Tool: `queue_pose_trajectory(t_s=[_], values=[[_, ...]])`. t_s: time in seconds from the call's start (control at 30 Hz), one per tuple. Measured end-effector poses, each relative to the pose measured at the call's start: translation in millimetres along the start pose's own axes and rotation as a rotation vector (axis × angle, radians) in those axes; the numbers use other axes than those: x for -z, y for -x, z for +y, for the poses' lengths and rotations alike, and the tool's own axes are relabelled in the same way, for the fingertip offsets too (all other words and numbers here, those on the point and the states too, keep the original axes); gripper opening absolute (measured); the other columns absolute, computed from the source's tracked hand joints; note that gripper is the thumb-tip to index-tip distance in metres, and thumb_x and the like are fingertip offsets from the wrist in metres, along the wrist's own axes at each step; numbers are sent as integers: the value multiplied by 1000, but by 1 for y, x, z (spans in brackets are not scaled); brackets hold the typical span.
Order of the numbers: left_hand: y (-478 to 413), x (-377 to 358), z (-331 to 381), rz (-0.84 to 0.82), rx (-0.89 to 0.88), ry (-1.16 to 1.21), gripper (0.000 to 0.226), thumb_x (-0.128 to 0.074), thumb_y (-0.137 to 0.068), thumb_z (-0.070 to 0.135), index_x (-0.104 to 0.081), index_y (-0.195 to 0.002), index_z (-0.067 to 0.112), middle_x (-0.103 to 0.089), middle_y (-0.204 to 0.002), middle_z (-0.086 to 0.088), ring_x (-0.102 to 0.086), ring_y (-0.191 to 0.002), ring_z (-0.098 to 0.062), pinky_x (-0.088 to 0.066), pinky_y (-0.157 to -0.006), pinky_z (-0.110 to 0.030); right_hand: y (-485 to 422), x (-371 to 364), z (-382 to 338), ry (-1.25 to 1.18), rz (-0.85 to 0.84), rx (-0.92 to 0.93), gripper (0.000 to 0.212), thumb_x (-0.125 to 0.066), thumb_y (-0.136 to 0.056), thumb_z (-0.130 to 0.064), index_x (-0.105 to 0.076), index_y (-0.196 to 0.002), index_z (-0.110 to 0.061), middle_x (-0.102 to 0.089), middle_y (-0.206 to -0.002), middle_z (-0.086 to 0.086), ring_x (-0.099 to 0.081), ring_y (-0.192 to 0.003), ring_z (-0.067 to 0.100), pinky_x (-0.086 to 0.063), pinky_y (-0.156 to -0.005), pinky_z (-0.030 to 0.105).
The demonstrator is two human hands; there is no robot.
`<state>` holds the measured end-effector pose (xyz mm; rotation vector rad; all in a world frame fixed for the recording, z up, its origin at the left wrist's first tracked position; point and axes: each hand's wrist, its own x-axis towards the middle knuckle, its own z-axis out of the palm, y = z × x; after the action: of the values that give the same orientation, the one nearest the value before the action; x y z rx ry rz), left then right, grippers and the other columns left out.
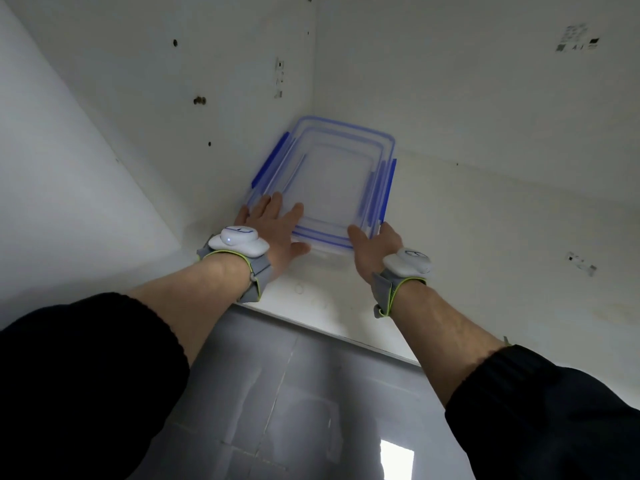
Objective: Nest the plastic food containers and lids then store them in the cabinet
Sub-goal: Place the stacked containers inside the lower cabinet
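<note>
Nested stack (329,181) of clear, blue-rimmed containers and lids sits on the cabinet shelf (485,230), close to the back left corner. Our left hand (277,226) lies with straight fingers on its near left edge. Our right hand (377,244) pinches the near right corner, thumb on top. We judge nesting done and storing nearly done. Left to do: release both 2 hands and withdraw.

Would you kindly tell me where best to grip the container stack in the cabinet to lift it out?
Probably the container stack's near short end, one hand per corner, from the open front, where the left hand and right hand are. Its far end and left side sit near the cabinet walls; blue clips line the long sides.
</note>
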<state>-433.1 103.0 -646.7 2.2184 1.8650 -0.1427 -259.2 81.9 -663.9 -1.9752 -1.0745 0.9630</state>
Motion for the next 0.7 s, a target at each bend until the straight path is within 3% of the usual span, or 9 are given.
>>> queue_pose_trajectory(t_s=[0.27, 0.37, 0.5, 0.57, 0.63, 0.7], values=[[-5, 14, -2, -107, -4, 7, 79, -48, -89, 55, -6, -150, 30, 4, -161, -6, 3, -148, -25, -4, -119, -43, 13, 16, -5, 90, -46, 3, 73, -53, -90, -46, -27, -145, -5, -35, -151, 13, -37, -135, 33, -31, -107, 35], [11, 24, 1, -82, 13, 106, 80, -54, -88, 51, -14, -150, 21, -9, -160, -8, -8, -147, -25, -12, -118, -35, 20, 32, -12, 165, -58, 27, 67, -52, -90, -46, -36, -142, -6, -42, -147, 14, -43, -131, 34, -34, -106, 36], [49, 34, 9, 93, 87, 256, 80, -60, -84, 52, -26, -148, 18, -27, -155, -9, -26, -142, -24, -22, -114, -29, 39, 48, -31, 232, -73, 99, 54, -50, -88, -44, -55, -126, -6, -55, -135, 14, -54, -120, 34, -39, -94, 32], [65, 48, 14, 172, 141, 321, 77, -60, -82, 53, -33, -145, 18, -36, -151, -8, -36, -137, -24, -28, -110, -28, 51, 54, -42, 263, -88, 128, 48, -49, -87, -44, -61, -116, -9, -62, -124, 12, -59, -110, 35, -39, -85, 30], [82, 65, 20, 229, 185, 341, 74, -61, -81, 53, -39, -142, 18, -42, -147, -9, -42, -133, -26, -32, -107, -29, 64, 62, -52, 287, -99, 161, 35, -47, -86, -41, -66, -85, -12, -67, -94, 12, -62, -86, 34, -39, -70, 26], [97, 80, 26, 263, 215, 342, 72, -64, -79, 53, -43, -139, 19, -47, -142, -10, -47, -127, -29, -37, -103, -31, 80, 69, -60, 320, -111, 175, 38, -45, -87, -35, -51, -56, -13, -55, -62, 6, -53, -61, 31, -33, -52, 25]])
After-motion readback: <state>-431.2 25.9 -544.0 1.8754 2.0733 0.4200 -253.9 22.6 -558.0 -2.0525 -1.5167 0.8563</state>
